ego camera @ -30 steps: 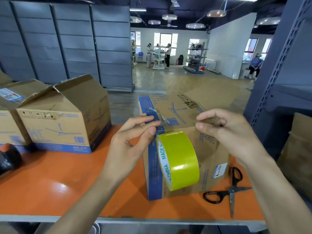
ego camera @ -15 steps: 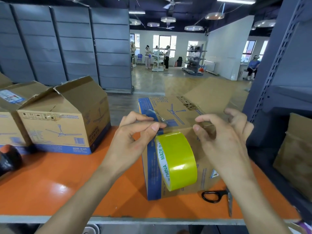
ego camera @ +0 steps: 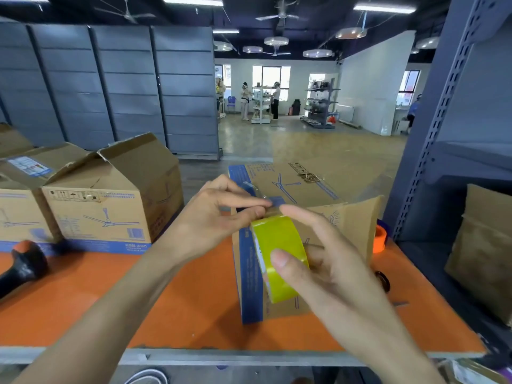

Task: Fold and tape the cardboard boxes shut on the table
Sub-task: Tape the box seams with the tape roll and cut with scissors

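**Starting the tape.** Your right grip (ego camera: 332, 273) is holding the yellow-green tape roll (ego camera: 279, 253), fingers curled round it, in front of the cardboard box (ego camera: 291, 184) standing on the orange counter (ego camera: 110, 300). Your left grip (ego camera: 219, 217) is pinching at the roll's top edge, apparently the loose end. One box flap (ego camera: 357, 220) is standing up, untaped. The next move is likely calling for folding that flap flat, then drawing tape along the seam.

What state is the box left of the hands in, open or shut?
Open: the box has its top flaps raised, not folded flat.
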{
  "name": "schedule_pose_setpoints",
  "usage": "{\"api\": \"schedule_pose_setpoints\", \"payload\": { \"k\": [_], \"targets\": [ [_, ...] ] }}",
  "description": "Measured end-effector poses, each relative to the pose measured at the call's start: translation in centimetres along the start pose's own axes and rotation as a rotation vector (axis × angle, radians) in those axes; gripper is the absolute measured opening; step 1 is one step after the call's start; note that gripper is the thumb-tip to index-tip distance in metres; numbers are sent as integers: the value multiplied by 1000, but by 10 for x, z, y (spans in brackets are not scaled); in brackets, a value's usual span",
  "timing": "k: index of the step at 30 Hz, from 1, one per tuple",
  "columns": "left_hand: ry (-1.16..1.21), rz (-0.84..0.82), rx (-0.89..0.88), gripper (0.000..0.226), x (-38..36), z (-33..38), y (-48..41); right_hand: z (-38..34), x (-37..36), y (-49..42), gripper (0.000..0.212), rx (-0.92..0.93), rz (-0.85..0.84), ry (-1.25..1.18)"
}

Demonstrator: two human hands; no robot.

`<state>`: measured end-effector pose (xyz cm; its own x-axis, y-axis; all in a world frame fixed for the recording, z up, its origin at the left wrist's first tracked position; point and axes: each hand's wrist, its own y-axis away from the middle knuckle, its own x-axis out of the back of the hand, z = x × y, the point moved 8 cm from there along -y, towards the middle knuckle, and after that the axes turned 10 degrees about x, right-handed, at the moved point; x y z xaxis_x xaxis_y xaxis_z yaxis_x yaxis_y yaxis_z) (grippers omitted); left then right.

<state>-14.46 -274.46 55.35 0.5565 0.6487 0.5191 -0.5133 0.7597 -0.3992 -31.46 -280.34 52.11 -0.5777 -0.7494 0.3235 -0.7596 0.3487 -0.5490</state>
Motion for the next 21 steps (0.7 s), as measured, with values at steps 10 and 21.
{"api": "schedule_pose_setpoints", "payload": {
  "k": [10, 21],
  "targets": [
    [-109, -22, 81, 27, 4, 8, -7, 5, -6, 13, 46, 69, 133, 51],
    [-179, 27, 35, 26, 0, 11, -4, 29, -11, 35, 42, -82, 246, 116]
  ]
}}
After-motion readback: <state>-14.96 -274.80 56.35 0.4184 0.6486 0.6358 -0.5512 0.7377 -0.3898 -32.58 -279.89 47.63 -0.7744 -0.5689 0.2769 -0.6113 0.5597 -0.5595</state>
